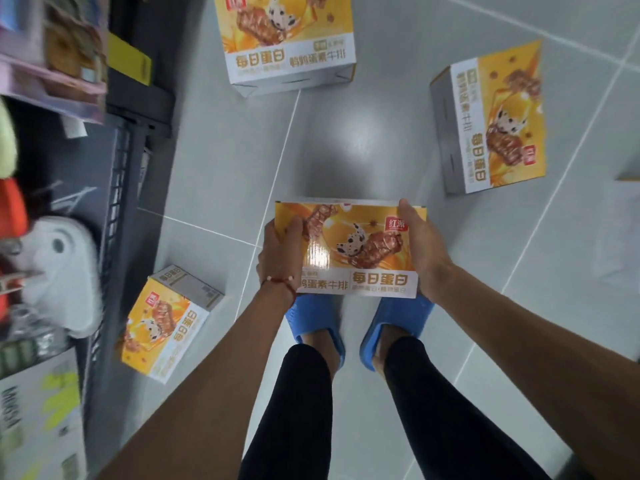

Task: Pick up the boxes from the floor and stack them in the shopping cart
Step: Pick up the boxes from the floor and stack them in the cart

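The held box [360,251], a yellow-and-white printed carton, is carried level in front of the person with its printed face up, directly above the toes of the blue slippers [398,327], which it partly covers; on that evidence it is judged to be clear of the floor [346,150]. The left hand [280,252] grips the left end of the carton, its fingers curled over onto the top face. The right hand [422,247] grips the right end, lying along the side wall with the thumb at the far corner; its other fingers are hidden under the carton. The step in hand is therefore judged to be the pick-up of one box, with the transfer to the cart not yet begun. Three matching boxes lie on the floor: the far box [287,39] ahead, the right box [498,123] tipped on its side, and the near-left box [166,323] just beside the dark wire structure [117,209]. A corner of what may be one more carton [628,176] shows at the right edge. The wire structure on the left holds assorted goods; whether it is the shopping cart or a store shelf cannot be told. The next move calls for locating the cart, carrying the held box to it level with both hands, and setting it down flat so that later boxes can be stacked squarely on top.
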Motion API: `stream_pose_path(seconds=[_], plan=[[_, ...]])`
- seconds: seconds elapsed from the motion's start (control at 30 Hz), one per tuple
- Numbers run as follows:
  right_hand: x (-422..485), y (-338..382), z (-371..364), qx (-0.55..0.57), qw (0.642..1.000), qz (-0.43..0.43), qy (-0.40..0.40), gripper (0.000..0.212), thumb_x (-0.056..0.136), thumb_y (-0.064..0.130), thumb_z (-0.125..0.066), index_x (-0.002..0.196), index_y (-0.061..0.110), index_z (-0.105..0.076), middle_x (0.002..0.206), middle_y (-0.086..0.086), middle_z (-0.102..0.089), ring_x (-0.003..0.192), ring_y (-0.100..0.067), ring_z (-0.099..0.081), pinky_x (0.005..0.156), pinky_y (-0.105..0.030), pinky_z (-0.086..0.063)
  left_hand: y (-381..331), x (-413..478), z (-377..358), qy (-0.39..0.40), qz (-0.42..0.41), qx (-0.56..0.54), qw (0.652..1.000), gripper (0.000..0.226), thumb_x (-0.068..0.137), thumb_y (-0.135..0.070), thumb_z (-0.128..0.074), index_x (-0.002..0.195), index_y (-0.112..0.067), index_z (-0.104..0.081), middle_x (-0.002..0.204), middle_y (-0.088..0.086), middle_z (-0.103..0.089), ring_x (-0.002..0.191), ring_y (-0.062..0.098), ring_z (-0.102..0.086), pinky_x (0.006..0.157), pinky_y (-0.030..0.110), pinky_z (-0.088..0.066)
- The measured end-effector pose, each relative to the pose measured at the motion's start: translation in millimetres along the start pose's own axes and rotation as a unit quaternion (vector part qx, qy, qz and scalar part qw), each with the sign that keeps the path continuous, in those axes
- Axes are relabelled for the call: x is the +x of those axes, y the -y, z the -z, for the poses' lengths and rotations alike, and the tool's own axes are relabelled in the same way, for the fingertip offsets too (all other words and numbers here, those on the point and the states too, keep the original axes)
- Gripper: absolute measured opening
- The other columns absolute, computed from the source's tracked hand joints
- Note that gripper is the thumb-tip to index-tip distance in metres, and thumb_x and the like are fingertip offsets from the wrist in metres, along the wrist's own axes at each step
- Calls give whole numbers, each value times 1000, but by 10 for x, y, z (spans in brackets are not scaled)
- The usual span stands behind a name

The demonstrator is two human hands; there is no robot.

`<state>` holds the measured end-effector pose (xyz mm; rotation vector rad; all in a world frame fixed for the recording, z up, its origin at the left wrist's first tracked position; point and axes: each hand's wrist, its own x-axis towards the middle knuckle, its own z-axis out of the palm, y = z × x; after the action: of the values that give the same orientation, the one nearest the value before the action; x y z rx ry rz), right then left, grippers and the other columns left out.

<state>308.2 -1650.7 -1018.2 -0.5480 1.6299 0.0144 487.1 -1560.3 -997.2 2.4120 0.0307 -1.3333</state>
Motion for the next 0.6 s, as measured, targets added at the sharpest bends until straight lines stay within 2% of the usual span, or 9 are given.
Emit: stream_pose_path(seconds=[0.13,0.2,0.3,0.33,0.4,0.5,0.6], plan=[[-717,226,101,-18,1000,19,-15,53,98,66,-53,123,22,-68,96,-3,-82,84,-26,-80,89,-47,-63,-195,-553,305,-28,2,-23,999,51,94,-59,-46,132,-26,-53,124,6,-64,113,35,-57,106,53,-39],[-1086,338,135,-16,999,16,-23,55,95,69,-55,124,24,-68,96,-1,-82,83,-24,-80,89,-48,-62,-325,-886,495,-38,5,-57,998,50,87,-63,-49,123,-28,-57,115,4,-67,107,34,-60,103,55,-43],[-1668,529,153,-14,999,32,-40,58,83,73,-61,120,29,-67,98,1,-81,86,-22,-80,92,-49,-61,-488,-1390,825,-43,17,-111,993,52,66,-72,-50,96,-31,-58,93,0,-68,97,33,-63,96,57,-49],[-1859,590,155,-9,998,40,-39,55,83,70,-63,118,29,-65,99,0,-81,87,-22,-80,92,-50,-61,-511,-1536,936,-45,17,-118,992,55,64,-75,-50,95,-30,-57,92,0,-68,97,34,-63,95,57,-49],[-2254,717,144,-5,998,58,-31,41,90,60,-65,115,28,-61,99,-1,-80,84,-21,-79,86,-47,-63,-574,-1857,1165,-45,11,-124,991,62,65,-80,-48,101,-30,-54,97,1,-67,99,35,-62,95,57,-49],[-2854,872,92,-13,996,79,-28,26,99,46,-60,114,26,-55,97,-2,-78,72,-13,-77,65,-30,-56,-683,-2280,1542,-42,4,-133,990,71,68,-82,-47,113,-27,-51,104,2,-66,103,34,-61,96,55,-49],[-3395,979,27,7,995,93,-15,20,101,36,-58,115,24,-50,97,-6,-74,78,-17,-76,64,-28,-53,-711,-2621,1926,-46,-22,-165,985,81,67,-83,-49,121,-23,-52,107,-1,-67,106,32,-63,98,53,-49]])
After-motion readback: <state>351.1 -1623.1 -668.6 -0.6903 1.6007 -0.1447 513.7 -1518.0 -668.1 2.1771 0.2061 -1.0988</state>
